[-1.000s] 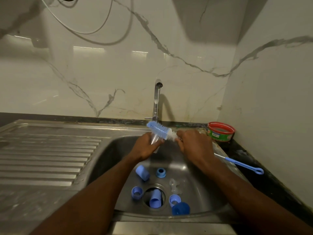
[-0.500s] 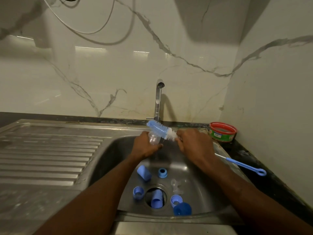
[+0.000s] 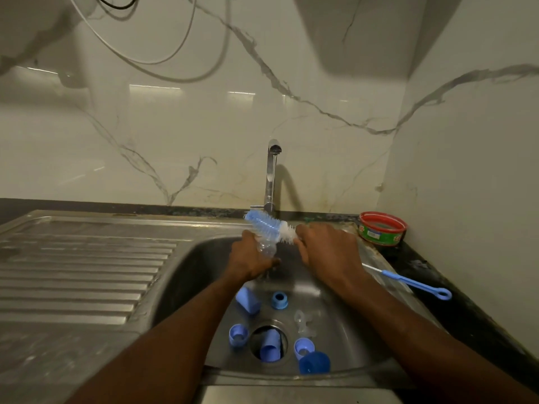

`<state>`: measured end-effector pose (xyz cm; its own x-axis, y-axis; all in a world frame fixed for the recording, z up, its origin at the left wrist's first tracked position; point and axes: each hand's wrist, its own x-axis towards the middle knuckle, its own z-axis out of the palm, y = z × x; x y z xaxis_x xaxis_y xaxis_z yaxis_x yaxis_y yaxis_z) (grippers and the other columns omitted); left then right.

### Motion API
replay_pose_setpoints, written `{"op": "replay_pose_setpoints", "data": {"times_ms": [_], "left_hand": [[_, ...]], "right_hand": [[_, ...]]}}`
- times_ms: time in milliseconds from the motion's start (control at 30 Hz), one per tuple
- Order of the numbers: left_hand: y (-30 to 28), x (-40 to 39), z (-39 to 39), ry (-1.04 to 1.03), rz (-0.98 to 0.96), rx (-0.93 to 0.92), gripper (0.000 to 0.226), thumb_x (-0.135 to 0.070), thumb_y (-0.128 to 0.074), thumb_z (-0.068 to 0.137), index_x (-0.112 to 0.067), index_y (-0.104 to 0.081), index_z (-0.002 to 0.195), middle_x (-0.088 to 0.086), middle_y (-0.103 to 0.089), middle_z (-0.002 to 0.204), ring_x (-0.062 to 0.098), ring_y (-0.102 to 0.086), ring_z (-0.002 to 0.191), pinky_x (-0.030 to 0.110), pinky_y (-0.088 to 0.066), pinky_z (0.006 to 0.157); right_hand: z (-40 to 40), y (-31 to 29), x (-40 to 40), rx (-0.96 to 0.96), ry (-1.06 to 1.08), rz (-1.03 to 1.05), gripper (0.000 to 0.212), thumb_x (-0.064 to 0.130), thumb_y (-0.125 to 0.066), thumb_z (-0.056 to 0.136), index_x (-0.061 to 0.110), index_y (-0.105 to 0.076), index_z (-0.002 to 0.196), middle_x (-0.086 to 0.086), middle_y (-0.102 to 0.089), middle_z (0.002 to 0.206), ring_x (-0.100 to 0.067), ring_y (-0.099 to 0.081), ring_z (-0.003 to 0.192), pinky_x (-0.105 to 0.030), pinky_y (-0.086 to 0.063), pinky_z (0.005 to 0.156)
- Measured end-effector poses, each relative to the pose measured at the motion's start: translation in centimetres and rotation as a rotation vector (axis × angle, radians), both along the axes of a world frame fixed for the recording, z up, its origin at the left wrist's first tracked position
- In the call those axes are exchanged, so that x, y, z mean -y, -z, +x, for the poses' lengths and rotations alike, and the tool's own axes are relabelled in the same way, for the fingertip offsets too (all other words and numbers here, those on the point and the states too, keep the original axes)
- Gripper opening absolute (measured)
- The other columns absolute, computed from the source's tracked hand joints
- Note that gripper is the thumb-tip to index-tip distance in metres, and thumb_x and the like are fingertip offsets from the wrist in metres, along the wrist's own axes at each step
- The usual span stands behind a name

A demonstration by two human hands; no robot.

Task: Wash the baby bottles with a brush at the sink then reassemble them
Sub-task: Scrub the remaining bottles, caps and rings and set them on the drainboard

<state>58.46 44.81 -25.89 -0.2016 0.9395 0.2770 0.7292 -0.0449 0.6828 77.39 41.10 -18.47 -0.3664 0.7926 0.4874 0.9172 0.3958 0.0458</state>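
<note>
At the stainless steel sink [image 3: 186, 266], set in a dark countertop [image 3: 431, 275], white marble-look wall panels with grey veins rise behind and to the right. A ribbed drainboard [image 3: 81, 263] fills the 9 o'clock side. A chrome tap [image 3: 271, 176] stands at 12 o'clock from the basin. A red-rimmed green tub [image 3: 382, 228] sits on the counter at 2 o'clock, and a small blue-handled brush [image 3: 414, 284] lies across the basin's right edge at 3 o'clock. Thin cables loop over the wall at 11 o'clock.

Hard to read: whether water runs from the tap cannot be told. The large brush's handle is hidden inside the right hand. Clear teats [image 3: 304, 319] on the basin floor are faint and their count is uncertain.

The left hand [image 3: 250, 260] curls its fingers round a clear baby bottle [image 3: 267, 247], held just below the tap, mouth upward and tilted. The right hand [image 3: 326, 252] grips the bottle brush [image 3: 269, 225] near its white bristles; the blue bristle head lies across the bottle's top, pointing to 10 o'clock, outside the bottle.

On the basin floor, toward 6 o'clock: a pale blue cap [image 3: 248, 301] on its side, a blue ring [image 3: 280, 300], an open-ended blue collar [image 3: 238, 335], another pale blue cap [image 3: 269, 349] lying in the drain hole, a second collar [image 3: 302, 346], and a darker blue cap [image 3: 315, 363] touching it.
</note>
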Motion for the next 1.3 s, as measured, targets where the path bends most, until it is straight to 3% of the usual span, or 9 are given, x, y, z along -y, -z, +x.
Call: {"op": "replay_pose_setpoints", "data": {"times_ms": [133, 333, 467, 633, 833, 933, 1000, 1133, 1300], "left_hand": [[-0.2, -0.2, -1.4, -0.056, 0.002, 0.007, 0.078, -0.045, -0.084, 0.078, -0.013, -0.048, 0.140, 0.007, -0.057, 0.135, 0.023, -0.055, 0.125, 0.037, -0.044, 0.108], [-0.6, 0.8, 1.4, 0.261, -0.045, -0.017, 0.044, -0.038, -0.074, 0.089, -0.014, -0.060, 0.123, 0.003, -0.065, 0.118, 0.017, -0.063, 0.109, 0.034, -0.052, 0.096], [-0.8, 0.5, 0.7, 0.085, 0.050, -0.052, 0.060, -0.038, -0.085, 0.078, -0.012, -0.058, 0.124, 0.000, -0.062, 0.115, 0.012, -0.057, 0.106, 0.031, -0.048, 0.097], [-0.9, 0.4, -0.8, 0.017, 0.030, -0.028, 0.058, -0.039, -0.073, 0.090, -0.011, -0.052, 0.137, 0.010, -0.058, 0.137, 0.023, -0.055, 0.124, 0.042, -0.042, 0.111], [-1.1, 1.4, 1.7, 0.245, -0.014, 0.081, 0.039, -0.035, -0.067, 0.095, -0.011, -0.061, 0.125, 0.005, -0.065, 0.119, 0.014, -0.060, 0.105, 0.031, -0.048, 0.099], [-1.1, 1.1, 1.6, 0.242, -0.038, 0.067, 0.039, -0.026, -0.063, 0.098, -0.006, -0.057, 0.131, 0.007, -0.059, 0.120, 0.019, -0.057, 0.115, 0.030, -0.043, 0.100], [-0.9, 0.6, 0.9, 0.175, -0.032, 0.050, 0.043, -0.022, -0.066, 0.097, -0.005, -0.053, 0.134, 0.012, -0.058, 0.131, 0.025, -0.055, 0.124, 0.035, -0.041, 0.108], [0.1, 0.0, -1.2, -0.053, 0.036, 0.083, 0.070, -0.037, -0.087, 0.076, -0.014, -0.053, 0.134, 0.005, -0.062, 0.129, 0.020, -0.059, 0.120, 0.038, -0.048, 0.105], [-0.6, 0.2, 0.7, 0.156, 0.013, -0.011, 0.057, -0.020, -0.078, 0.088, -0.006, -0.051, 0.136, 0.006, -0.057, 0.129, 0.019, -0.055, 0.123, 0.033, -0.041, 0.107]], "right_hand": [[0.6, 0.1, 0.8, 0.005, -0.054, -0.008, 0.021, 0.047, -0.050, 0.099, 0.031, -0.063, 0.103, 0.004, -0.068, 0.095, -0.019, -0.064, 0.085, -0.035, -0.052, 0.069], [-1.8, 0.0, 0.3, 0.032, 0.082, -0.030, 0.027, 0.038, -0.061, 0.098, 0.028, -0.063, 0.123, 0.000, -0.068, 0.114, -0.020, -0.066, 0.097, -0.031, -0.043, 0.072], [-1.5, -0.2, 0.5, 0.017, 0.058, -0.077, 0.033, 0.041, -0.063, 0.096, 0.028, -0.063, 0.127, -0.001, -0.068, 0.114, -0.019, -0.065, 0.098, -0.034, -0.051, 0.081], [-0.7, 0.4, 1.2, 0.025, 0.066, -0.059, 0.037, 0.048, -0.063, 0.095, 0.027, -0.065, 0.125, 0.001, -0.070, 0.107, -0.017, -0.064, 0.091, -0.030, -0.048, 0.072], [-2.6, -0.4, 1.4, 0.047, 0.151, -0.038, 0.024, 0.033, -0.058, 0.099, 0.021, -0.066, 0.118, -0.004, -0.068, 0.110, -0.021, -0.067, 0.096, -0.032, -0.043, 0.072], [-2.7, -0.7, 1.2, 0.066, 0.167, -0.055, 0.030, 0.036, -0.064, 0.096, 0.022, -0.066, 0.122, -0.003, -0.068, 0.112, -0.020, -0.066, 0.096, -0.031, -0.041, 0.071], [-2.3, -0.7, 1.5, 0.073, 0.160, -0.052, 0.032, 0.039, -0.065, 0.094, 0.023, -0.067, 0.122, -0.003, -0.068, 0.109, -0.019, -0.065, 0.093, -0.030, -0.039, 0.068], [-1.5, -0.4, 2.2, 0.104, 0.172, -0.057, 0.032, 0.043, -0.064, 0.094, 0.025, -0.067, 0.120, -0.001, -0.067, 0.103, -0.018, -0.050, 0.077, -0.031, -0.035, 0.066], [-2.6, -0.7, 2.5, 0.111, 0.188, -0.056, 0.032, 0.040, -0.065, 0.094, 0.024, -0.066, 0.121, -0.003, -0.068, 0.109, -0.020, -0.065, 0.091, -0.031, -0.039, 0.069]]}}
